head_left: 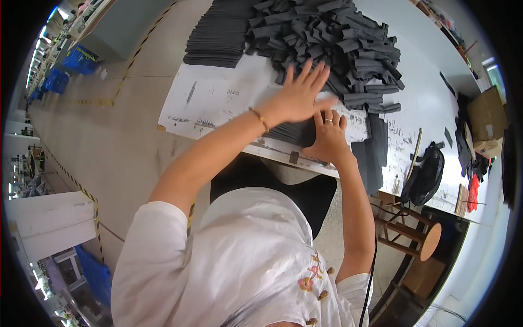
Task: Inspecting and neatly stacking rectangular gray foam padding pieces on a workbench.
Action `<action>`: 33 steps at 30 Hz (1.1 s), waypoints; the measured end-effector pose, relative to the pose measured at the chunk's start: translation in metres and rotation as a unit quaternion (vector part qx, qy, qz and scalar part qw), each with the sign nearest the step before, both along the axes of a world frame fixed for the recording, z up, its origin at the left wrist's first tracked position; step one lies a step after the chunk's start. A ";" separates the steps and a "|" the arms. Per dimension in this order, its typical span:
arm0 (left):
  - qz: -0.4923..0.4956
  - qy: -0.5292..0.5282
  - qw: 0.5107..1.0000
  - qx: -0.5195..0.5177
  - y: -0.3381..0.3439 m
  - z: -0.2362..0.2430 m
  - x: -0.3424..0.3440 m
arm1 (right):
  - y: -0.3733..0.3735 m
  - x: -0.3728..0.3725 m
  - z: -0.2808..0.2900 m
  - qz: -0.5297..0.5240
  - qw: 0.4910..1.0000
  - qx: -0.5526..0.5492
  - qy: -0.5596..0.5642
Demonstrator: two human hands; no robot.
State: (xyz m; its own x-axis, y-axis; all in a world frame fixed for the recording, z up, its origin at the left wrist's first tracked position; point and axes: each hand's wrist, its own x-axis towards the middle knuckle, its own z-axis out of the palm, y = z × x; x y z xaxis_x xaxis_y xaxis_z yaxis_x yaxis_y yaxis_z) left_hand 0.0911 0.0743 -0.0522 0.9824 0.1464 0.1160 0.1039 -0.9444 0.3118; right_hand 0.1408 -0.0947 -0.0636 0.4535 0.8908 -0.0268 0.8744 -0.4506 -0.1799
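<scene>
My left hand is spread open, fingers apart, reaching over the near edge of a big loose heap of dark grey fabric strips; whether it touches them I cannot tell. My right hand, a ring on one finger, presses down with curled fingers on a small flat stack of dark grey pieces at the front edge of the white table. A gold bracelet sits on my left wrist.
A neat stack of dark sheets lies at the table's far left. More dark pieces lie right of my right hand. A black fan-like object and a wooden stool stand to the right. Cardboard boxes sit far right.
</scene>
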 end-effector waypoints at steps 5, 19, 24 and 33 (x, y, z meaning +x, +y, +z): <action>0.008 -0.117 0.983 0.140 0.023 -0.047 -0.002 | 0.002 -0.005 0.007 0.019 1.000 0.005 -0.008; -0.184 0.050 0.976 0.101 0.020 0.017 -0.061 | 0.002 0.000 0.014 0.027 0.998 0.052 0.016; -0.241 0.035 0.970 0.030 0.031 0.005 -0.040 | 0.000 0.006 0.005 0.023 0.998 0.045 0.024; -0.231 -0.041 0.972 0.007 0.038 -0.011 -0.043 | 0.016 -0.013 0.024 0.020 1.000 0.021 -0.007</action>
State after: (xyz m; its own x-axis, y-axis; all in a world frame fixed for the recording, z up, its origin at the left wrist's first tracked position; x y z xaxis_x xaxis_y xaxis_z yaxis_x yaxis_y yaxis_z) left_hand 0.0482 0.1119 -0.0634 0.9305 -0.3099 0.1954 -0.3566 -0.8886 0.2884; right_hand 0.1280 -0.0789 -0.0399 0.4171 0.9087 0.0165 0.8944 -0.4072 -0.1851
